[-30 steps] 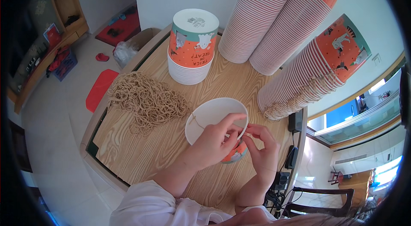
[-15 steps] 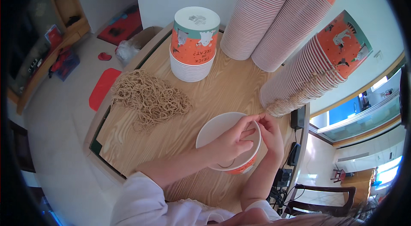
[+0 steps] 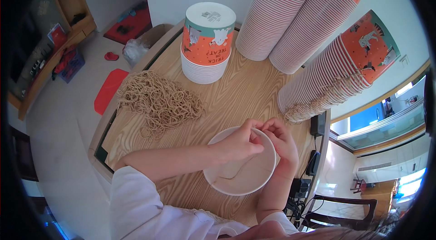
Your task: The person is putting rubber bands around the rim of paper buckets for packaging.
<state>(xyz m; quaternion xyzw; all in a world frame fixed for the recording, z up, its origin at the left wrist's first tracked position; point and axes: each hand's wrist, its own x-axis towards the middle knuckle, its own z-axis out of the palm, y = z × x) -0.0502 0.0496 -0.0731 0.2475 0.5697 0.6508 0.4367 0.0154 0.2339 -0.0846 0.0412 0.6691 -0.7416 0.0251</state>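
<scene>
Two hands meet at the far rim of a white-lined bucket (image 3: pixel 254 177), held over the table (image 3: pixel 236 103) with its mouth toward the wearer, presumably to expose rim and interior. The left hand (image 3: pixel 243 142), half curled, and right hand (image 3: pixel 280 139), fingers bent inward, hide whatever they pinch. One cord (image 3: pixel 232 178) crosses inside; heaped cords (image 3: pixel 159 103) lie leftward, apparently for easy reach.
</scene>
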